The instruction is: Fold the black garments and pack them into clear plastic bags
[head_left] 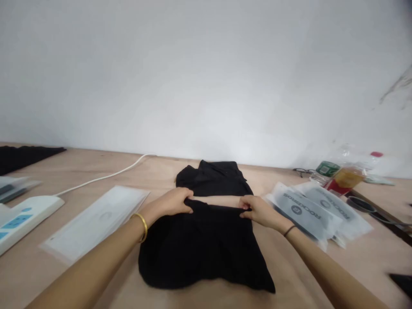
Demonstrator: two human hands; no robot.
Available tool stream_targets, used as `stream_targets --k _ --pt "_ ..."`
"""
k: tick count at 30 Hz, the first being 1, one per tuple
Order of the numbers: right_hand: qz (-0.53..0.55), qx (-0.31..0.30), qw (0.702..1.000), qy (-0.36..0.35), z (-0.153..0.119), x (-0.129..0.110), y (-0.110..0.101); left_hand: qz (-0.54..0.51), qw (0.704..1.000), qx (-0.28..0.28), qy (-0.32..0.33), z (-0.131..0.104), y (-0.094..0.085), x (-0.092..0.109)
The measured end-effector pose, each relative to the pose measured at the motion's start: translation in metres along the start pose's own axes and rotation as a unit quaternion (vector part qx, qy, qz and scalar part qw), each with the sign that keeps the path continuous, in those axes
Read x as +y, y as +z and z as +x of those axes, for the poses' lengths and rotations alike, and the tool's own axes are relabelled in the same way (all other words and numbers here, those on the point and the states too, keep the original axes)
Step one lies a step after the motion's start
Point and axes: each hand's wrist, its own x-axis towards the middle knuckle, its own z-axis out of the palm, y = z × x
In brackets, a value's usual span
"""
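Observation:
A black cloth garment (pixel 206 244) lies on the wooden table in front of me, its kind not clear. My left hand (pixel 176 201) pinches its far left corner between thumb and fingers. At the far right corner, my right hand (pixel 257 210) grips the same edge, so the fabric stretches straight between both hands. Just beyond that edge lies a second black cloth piece (pixel 214 179), folded in a rough heap near the wall and apart from my fingers.
To the left are frosted plastic bags (pixel 99 219), a white power strip (pixel 28 219) with its cord, and more black fabric (pixel 25 156). On the right lie printed ROCKBROS bags (pixel 302 212), two bottles (pixel 346 178), a roll of tape (pixel 360 204) and eyeglasses (pixel 301 171). A wall (pixel 206 86) bounds the table's back.

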Motion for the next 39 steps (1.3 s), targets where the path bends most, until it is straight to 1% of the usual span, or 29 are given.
stream_targets --k 1,3,4,6,8,9,10,11,12,13,14,16,18,19,20,21,23,24,25,27,29,31,32,34,35,36,37,38,39 --pt "-0.003 0.013 1.0 -0.003 -0.008 -0.003 -0.005 0.004 1.0 0.013 0.004 -0.009 -0.003 0.004" --pt "-0.012 0.032 0.999 -0.018 -0.031 -0.011 -0.014 0.031 0.999 0.035 0.015 -0.036 -0.008 0.015" --pt "-0.022 0.03 0.999 -0.031 -0.045 -0.016 -0.017 0.052 0.998 0.033 0.027 -0.053 -0.009 0.021" --pt "-0.05 -0.006 0.997 -0.056 -0.073 -0.026 -0.021 0.08 0.995 -0.006 0.061 -0.087 -0.005 0.033" --pt "-0.074 -0.058 0.994 -0.063 -0.096 -0.036 -0.019 0.069 0.993 -0.038 0.092 -0.115 0.004 0.041" --pt "-0.079 -0.068 0.993 -0.053 -0.104 -0.041 -0.015 0.051 0.993 -0.034 0.101 -0.125 0.012 0.042" --pt "-0.082 -0.058 0.994 -0.042 -0.109 -0.046 -0.01 0.036 0.994 -0.017 0.104 -0.132 0.02 0.042" --pt "-0.085 -0.033 0.995 -0.034 -0.112 -0.049 -0.001 0.028 0.994 0.005 0.103 -0.136 0.029 0.04" --pt "-0.089 -0.007 0.995 -0.035 -0.113 -0.052 0.009 0.026 0.995 0.021 0.097 -0.137 0.038 0.036" --pt "-0.094 0.009 0.994 -0.046 -0.112 -0.053 0.02 0.026 0.996 0.025 0.087 -0.135 0.046 0.031" --pt "-0.099 0.01 0.993 -0.062 -0.11 -0.052 0.032 0.024 0.997 0.018 0.071 -0.131 0.053 0.026" --pt "-0.108 -0.026 0.99 -0.088 -0.102 -0.046 0.051 0.007 0.999 -0.005 0.033 -0.12 0.062 0.012" --pt "-0.113 -0.067 0.988 -0.086 -0.093 -0.039 0.059 -0.031 0.999 -0.013 0.009 -0.108 0.061 -0.001" --pt "-0.116 -0.077 0.988 -0.073 -0.087 -0.039 0.059 -0.061 0.998 0.003 -0.01 -0.102 0.058 -0.007" --pt "-0.121 -0.079 0.988 -0.054 -0.081 -0.041 0.056 -0.095 0.994 0.033 -0.042 -0.097 0.053 -0.014" --pt "-0.125 -0.072 0.989 -0.034 -0.075 -0.047 0.052 -0.126 0.986 0.069 -0.083 -0.091 0.048 -0.02" --pt "-0.128 -0.042 0.991 -0.016 -0.06 -0.068 0.047 -0.173 0.961 0.131 -0.174 -0.081 0.039 -0.031" --pt "-0.124 -0.026 0.992 -0.024 -0.052 -0.081 0.048 -0.188 0.949 0.147 -0.207 -0.076 0.036 -0.036" --pt "-0.115 -0.017 0.992 -0.046 -0.045 -0.094 0.052 -0.203 0.941 0.152 -0.226 -0.072 0.033 -0.04" --pt "-0.087 -0.03 0.99 -0.103 -0.03 -0.116 0.065 -0.246 0.925 0.157 -0.242 -0.069 0.032 -0.045" --pt "-0.061 -0.056 0.988 -0.134 -0.02 -0.127 0.083 -0.305 0.903 0.165 -0.253 -0.074 0.033 -0.045" --pt "-0.042 -0.07 0.986 -0.142 -0.013 -0.128 0.098 -0.362 0.881 0.155 -0.262 -0.085 0.034 -0.042" --pt "-0.036 -0.07 0.987 -0.143 -0.012 -0.126 0.103 -0.405 0.863 0.142 -0.267 -0.091 0.035 -0.039" --pt "-0.023 -0.063 0.987 -0.145 -0.01 -0.122 0.109 -0.508 0.811 0.128 -0.259 -0.097 0.034 -0.03" --pt "-0.016 -0.06 0.987 -0.148 -0.01 -0.12 0.109 -0.547 0.789 0.137 -0.244 -0.097 0.034 -0.024" --pt "-0.005 -0.059 0.987 -0.148 -0.01 -0.117 0.108 -0.568 0.777 0.155 -0.223 -0.095 0.034 -0.016" --pt "0.009 -0.055 0.988 -0.144 -0.011 -0.113 0.105 -0.569 0.778 0.175 -0.202 -0.091 0.035 -0.007" --pt "0.026 -0.04 0.99 -0.134 -0.013 -0.109 0.101 -0.554 0.788 0.193 -0.184 -0.086 0.037 0.003" --pt "0.042 -0.012 0.992 -0.117 -0.016 -0.104 0.097 -0.531 0.807 0.198 -0.166 -0.082 0.04 0.015"
